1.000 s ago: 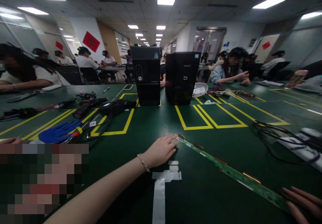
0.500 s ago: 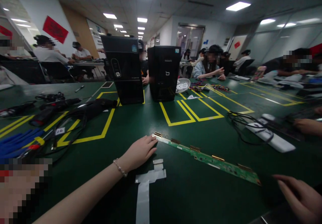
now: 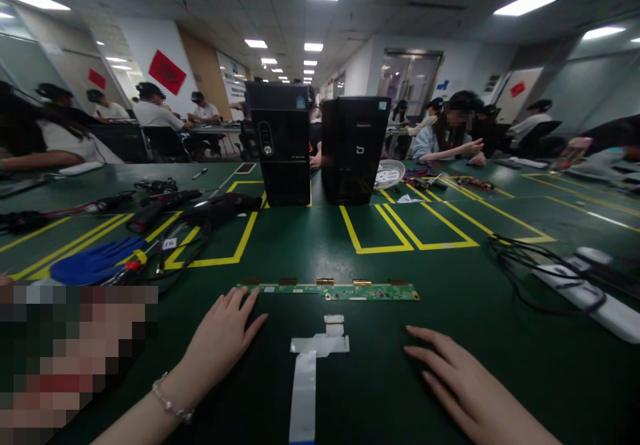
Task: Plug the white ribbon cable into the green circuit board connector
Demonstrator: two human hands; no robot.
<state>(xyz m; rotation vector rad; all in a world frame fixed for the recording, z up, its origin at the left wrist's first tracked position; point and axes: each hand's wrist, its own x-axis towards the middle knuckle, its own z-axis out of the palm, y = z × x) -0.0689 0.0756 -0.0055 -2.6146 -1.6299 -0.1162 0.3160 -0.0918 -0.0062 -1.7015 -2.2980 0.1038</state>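
A long, narrow green circuit board (image 3: 370,292) with several copper-coloured tabs along its far edge lies crosswise on the table. The fingertips of my left hand (image 3: 227,325) rest at the board's left end, the fingers spread. My right hand (image 3: 450,372) hovers or rests low over the table, right of and nearer than the board, its fingers apart with nothing in them. Between the hands lies a white flat ribbon cable (image 3: 303,392), with a crosswise strip and a small connector at its far end.
Two black computer towers (image 3: 280,145) stand at the back middle. To the left lie a blue glove (image 3: 97,260), tools and dark cables. A white power strip (image 3: 590,298) with a black cord is at right. Yellow tape marks the green table. Other people sit around.
The board has turned from slanting to straight across. My right hand has come in from the right edge and its fingers have spread. The view has swung left.
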